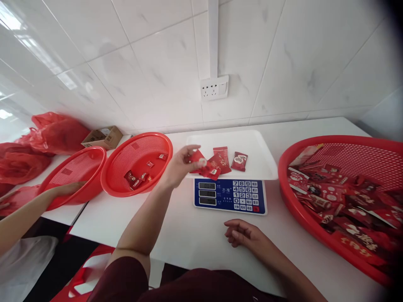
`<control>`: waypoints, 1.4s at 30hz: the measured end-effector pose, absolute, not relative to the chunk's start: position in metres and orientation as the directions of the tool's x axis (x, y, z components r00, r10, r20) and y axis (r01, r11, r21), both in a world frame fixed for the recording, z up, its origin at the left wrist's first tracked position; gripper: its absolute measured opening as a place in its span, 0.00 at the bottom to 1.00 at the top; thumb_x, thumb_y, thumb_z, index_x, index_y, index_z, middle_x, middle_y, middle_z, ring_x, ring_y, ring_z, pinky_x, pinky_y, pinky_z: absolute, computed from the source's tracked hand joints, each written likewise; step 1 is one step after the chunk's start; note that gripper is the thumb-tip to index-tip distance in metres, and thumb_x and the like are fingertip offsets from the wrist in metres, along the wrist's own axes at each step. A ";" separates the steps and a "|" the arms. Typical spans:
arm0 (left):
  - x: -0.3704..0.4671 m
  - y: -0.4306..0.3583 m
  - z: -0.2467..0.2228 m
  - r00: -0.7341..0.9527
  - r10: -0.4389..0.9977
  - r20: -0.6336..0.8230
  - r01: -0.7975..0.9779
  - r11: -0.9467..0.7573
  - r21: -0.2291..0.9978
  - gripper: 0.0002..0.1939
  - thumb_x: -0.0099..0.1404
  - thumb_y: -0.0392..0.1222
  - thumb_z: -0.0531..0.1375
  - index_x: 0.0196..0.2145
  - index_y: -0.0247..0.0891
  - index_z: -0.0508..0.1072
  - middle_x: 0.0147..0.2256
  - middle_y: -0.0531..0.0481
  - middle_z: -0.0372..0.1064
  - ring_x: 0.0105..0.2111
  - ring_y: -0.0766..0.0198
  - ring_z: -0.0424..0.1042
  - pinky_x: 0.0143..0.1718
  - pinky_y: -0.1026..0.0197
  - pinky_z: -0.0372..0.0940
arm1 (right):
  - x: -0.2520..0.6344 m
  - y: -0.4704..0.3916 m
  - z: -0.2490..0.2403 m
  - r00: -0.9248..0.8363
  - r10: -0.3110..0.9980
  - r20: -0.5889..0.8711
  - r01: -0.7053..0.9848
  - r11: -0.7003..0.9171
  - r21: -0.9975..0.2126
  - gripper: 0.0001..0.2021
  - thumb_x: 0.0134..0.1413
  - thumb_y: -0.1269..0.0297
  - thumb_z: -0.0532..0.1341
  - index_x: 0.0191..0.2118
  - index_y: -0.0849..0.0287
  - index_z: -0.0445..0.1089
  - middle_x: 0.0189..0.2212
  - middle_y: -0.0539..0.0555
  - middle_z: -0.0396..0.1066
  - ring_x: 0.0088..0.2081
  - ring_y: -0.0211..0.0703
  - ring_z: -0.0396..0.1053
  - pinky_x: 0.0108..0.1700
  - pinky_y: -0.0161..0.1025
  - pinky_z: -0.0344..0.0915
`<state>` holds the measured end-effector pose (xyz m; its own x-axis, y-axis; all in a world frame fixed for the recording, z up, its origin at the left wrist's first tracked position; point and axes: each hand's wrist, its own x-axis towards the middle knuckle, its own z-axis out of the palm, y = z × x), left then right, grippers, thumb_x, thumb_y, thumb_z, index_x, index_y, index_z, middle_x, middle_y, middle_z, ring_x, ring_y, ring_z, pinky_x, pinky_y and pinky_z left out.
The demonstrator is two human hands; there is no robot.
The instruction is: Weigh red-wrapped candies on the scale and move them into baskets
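Observation:
My left hand (180, 167) reaches over the left part of a white tray (261, 157) and pinches a red packet (197, 160) between thumb and fingers. Close against it on the tray are more red packets (223, 160); a darker red packet (239, 161) with white lettering lies apart to the right. The tray sits on a blue and white digital scale (229, 196), whose keypad and displays face me. In front of the scale, my right hand (242, 235) is held over the white table with its fingers loosely bent and nothing in them.
A large red basket (285, 176) full of red packets stands at right. Left of the tray, a red basket (138, 136) holds a few small packets. A co-worker's hand (67, 188) reaches into another red basket (97, 161). Red bags (59, 134) and a cardboard box (105, 137) stand beyond.

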<state>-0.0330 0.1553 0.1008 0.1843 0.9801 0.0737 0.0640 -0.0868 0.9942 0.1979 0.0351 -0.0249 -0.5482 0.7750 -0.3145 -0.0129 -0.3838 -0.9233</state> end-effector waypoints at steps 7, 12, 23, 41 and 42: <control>-0.004 0.040 0.052 0.504 0.854 -0.126 0.321 -0.050 0.946 0.25 0.56 0.35 0.63 0.52 0.42 0.68 0.41 0.47 0.68 0.37 0.63 0.68 0.41 0.60 0.66 | 0.186 0.026 -0.005 -0.715 0.679 -0.163 -0.168 -0.394 -0.903 0.30 0.50 0.46 0.60 0.57 0.50 0.56 0.48 0.58 0.64 0.44 0.47 0.67 0.39 0.45 0.68; -0.001 0.021 0.023 0.458 0.871 -0.178 0.390 -0.017 0.921 0.29 0.56 0.33 0.59 0.56 0.44 0.64 0.44 0.48 0.67 0.37 0.64 0.68 0.41 0.61 0.66 | 0.178 0.018 -0.002 -0.690 0.669 -0.276 -0.031 -0.408 -0.913 0.24 0.57 0.51 0.57 0.56 0.52 0.57 0.47 0.57 0.64 0.41 0.43 0.66 0.37 0.42 0.69; 0.003 0.024 0.022 0.566 0.810 -0.154 0.381 -0.092 0.920 0.27 0.56 0.34 0.58 0.54 0.42 0.65 0.49 0.47 0.68 0.44 0.60 0.69 0.48 0.59 0.63 | 0.177 0.009 0.000 -0.573 0.714 -0.401 0.120 -0.412 -0.903 0.26 0.53 0.42 0.54 0.50 0.58 0.63 0.42 0.58 0.67 0.37 0.45 0.69 0.39 0.46 0.69; 0.001 0.035 0.018 0.614 0.599 -0.514 -0.158 0.732 0.663 0.23 0.51 0.43 0.68 0.44 0.41 0.69 0.28 0.56 0.59 0.24 0.73 0.61 0.25 0.67 0.59 | 0.372 0.064 0.101 0.064 0.954 -0.292 0.950 -0.148 -0.275 0.19 0.59 0.60 0.52 0.53 0.57 0.67 0.50 0.58 0.71 0.49 0.54 0.68 0.48 0.48 0.65; 0.002 0.034 0.018 0.611 0.601 -0.515 -0.158 0.731 0.664 0.22 0.51 0.43 0.68 0.44 0.41 0.69 0.28 0.56 0.59 0.24 0.73 0.61 0.24 0.67 0.59 | 0.378 0.073 0.095 0.048 0.948 -0.316 0.961 -0.130 -0.242 0.17 0.58 0.62 0.53 0.49 0.58 0.71 0.47 0.58 0.73 0.47 0.55 0.70 0.47 0.48 0.66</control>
